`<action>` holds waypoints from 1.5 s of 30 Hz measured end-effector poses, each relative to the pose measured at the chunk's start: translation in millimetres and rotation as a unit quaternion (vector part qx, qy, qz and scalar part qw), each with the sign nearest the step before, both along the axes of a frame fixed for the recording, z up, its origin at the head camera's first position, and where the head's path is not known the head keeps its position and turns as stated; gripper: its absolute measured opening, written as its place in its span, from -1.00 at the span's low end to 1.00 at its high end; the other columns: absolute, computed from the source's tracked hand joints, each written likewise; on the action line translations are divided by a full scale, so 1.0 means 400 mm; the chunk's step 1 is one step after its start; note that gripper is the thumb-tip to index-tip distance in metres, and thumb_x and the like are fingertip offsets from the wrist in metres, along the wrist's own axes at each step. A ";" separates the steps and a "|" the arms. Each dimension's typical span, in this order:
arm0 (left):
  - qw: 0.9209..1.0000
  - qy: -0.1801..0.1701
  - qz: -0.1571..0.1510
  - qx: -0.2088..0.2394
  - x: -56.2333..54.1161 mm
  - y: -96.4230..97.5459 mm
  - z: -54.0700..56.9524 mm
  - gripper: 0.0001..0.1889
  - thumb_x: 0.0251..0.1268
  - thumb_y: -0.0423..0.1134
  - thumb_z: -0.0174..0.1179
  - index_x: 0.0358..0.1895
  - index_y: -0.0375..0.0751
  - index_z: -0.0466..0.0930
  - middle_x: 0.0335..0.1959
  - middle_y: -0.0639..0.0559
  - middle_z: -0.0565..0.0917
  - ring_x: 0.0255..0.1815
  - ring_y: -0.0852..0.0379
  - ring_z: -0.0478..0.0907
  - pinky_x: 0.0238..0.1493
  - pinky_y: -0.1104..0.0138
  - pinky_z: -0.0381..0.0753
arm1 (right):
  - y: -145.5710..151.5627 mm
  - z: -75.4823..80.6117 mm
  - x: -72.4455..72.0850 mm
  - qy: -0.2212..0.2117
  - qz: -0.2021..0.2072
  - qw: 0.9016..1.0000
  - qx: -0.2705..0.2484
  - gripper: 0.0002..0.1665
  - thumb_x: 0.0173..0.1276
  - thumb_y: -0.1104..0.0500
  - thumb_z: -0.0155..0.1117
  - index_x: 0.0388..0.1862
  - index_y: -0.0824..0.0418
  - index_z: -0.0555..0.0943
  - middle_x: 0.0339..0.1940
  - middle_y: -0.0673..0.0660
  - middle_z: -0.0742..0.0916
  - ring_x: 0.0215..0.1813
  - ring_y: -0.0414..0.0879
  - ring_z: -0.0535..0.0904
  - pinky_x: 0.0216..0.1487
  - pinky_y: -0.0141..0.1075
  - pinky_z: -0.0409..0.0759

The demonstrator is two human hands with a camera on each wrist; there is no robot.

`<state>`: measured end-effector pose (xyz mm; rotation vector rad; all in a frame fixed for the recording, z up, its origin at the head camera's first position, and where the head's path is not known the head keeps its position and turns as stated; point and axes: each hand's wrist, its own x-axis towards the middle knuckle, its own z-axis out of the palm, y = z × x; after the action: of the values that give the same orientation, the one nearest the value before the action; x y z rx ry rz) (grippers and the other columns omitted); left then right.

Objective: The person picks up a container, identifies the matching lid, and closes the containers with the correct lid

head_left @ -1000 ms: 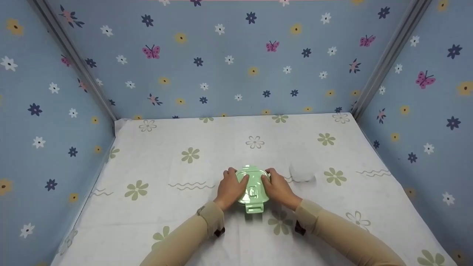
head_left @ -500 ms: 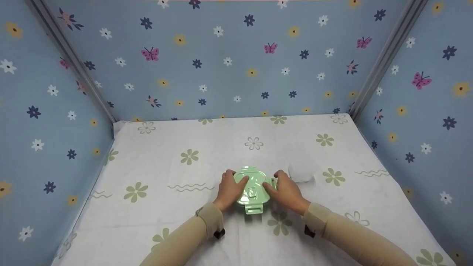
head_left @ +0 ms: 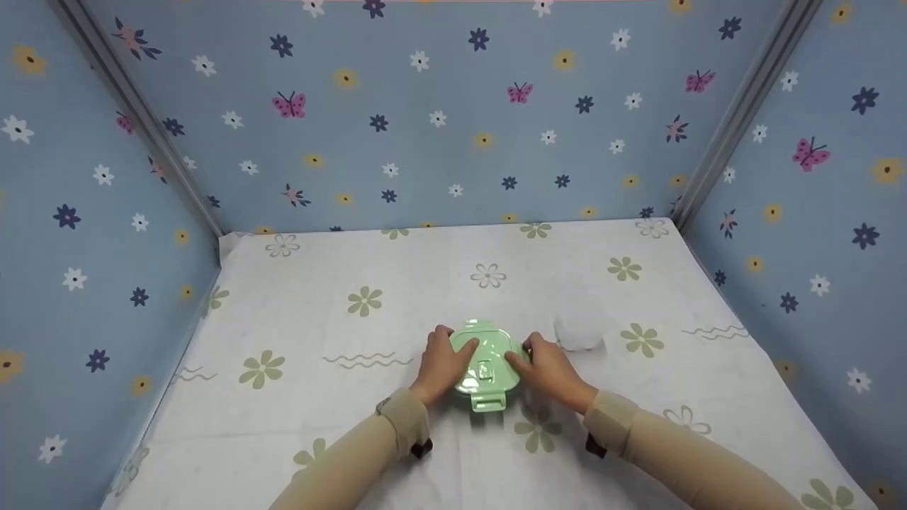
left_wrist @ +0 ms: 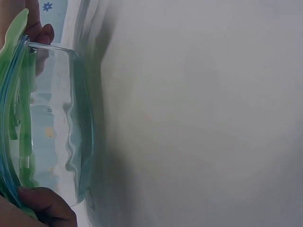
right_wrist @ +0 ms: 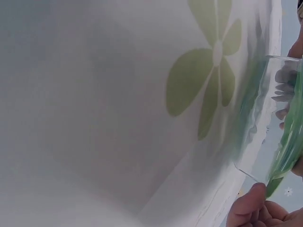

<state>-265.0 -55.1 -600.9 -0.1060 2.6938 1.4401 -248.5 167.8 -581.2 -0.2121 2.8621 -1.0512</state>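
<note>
A clear glass food container with a glossy green snap lid point(head_left: 487, 361) stands near the middle of the table. The left wrist view shows its glass wall point(left_wrist: 57, 118) from the side. My left hand point(head_left: 443, 365) grips its left side, thumb on the lid top and fingers around the side. On the right side, my right hand point(head_left: 556, 368) has its thumb against the lid edge and curled fingertips at the right-hand latch point(right_wrist: 274, 186). That latch is mostly hidden by the hand in the head view. The front latch point(head_left: 488, 402) sticks outward.
To the right of my right hand lies a small whitish object point(head_left: 579, 333), its kind unclear. White cloth with green flowers covers the table point(head_left: 411, 269). Blue patterned walls point(head_left: 439, 156) enclose the back and both sides.
My right hand has shifted right from the lid top to its right edge, where the latch now sticks out beside the fingers. My left hand keeps its hold on the container.
</note>
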 end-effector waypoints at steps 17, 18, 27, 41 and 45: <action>1.000 -0.011 0.006 -0.002 0.001 0.003 0.002 -0.39 0.57 0.13 0.25 0.33 -0.32 0.41 0.20 -0.24 0.55 0.20 -0.18 0.61 0.36 -0.03 0.62 | 0.007 0.003 -0.012 -0.075 0.011 0.992 -0.100 -0.75 0.65 0.10 0.30 -0.08 0.30 0.59 -0.42 0.07 0.63 -0.45 -0.15 0.52 -0.44 -0.33 0.48; 1.000 -0.009 0.007 -0.002 0.001 0.002 0.000 -0.39 0.57 0.13 0.26 0.33 -0.32 0.42 0.20 -0.24 0.55 0.20 -0.18 0.61 0.35 -0.03 0.63 | 0.006 0.003 -0.012 -0.080 0.010 0.991 -0.106 -0.75 0.65 0.10 0.30 -0.07 0.30 0.59 -0.44 0.06 0.63 -0.47 -0.15 0.52 -0.46 -0.34 0.48; 1.000 0.007 -0.001 -0.002 0.002 0.000 -0.006 -0.37 0.58 0.13 0.24 0.33 -0.35 0.41 0.20 -0.27 0.55 0.18 -0.19 0.62 0.33 -0.06 0.62 | 0.010 0.002 -0.017 -0.102 0.005 0.987 -0.124 -0.75 0.67 0.12 0.28 -0.06 0.32 0.60 -0.45 0.06 0.63 -0.50 -0.16 0.54 -0.49 -0.35 0.54; 0.999 0.040 -0.015 0.014 -0.017 -0.011 -0.044 -0.35 0.54 0.20 0.24 0.24 -0.38 0.43 0.11 -0.29 0.57 0.10 -0.21 0.63 0.20 -0.06 0.65 | 0.007 -0.013 -0.022 -0.102 0.005 0.985 -0.142 -0.74 0.66 0.14 0.25 -0.04 0.38 0.63 -0.35 0.12 0.69 -0.41 -0.14 0.59 -0.42 -0.35 0.61; 0.999 0.025 -0.008 0.021 -0.005 -0.008 -0.020 -0.39 0.54 0.13 0.26 0.26 -0.36 0.43 0.13 -0.27 0.57 0.16 -0.20 0.62 0.29 -0.08 0.62 | 0.007 -0.012 -0.025 -0.111 0.003 0.983 -0.144 -0.73 0.65 0.13 0.26 -0.02 0.38 0.63 -0.33 0.12 0.69 -0.39 -0.14 0.60 -0.41 -0.34 0.63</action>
<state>-267.0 -58.2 -608.8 -0.0479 2.6943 1.5147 -258.4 170.4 -586.1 -0.1137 2.5046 -1.3905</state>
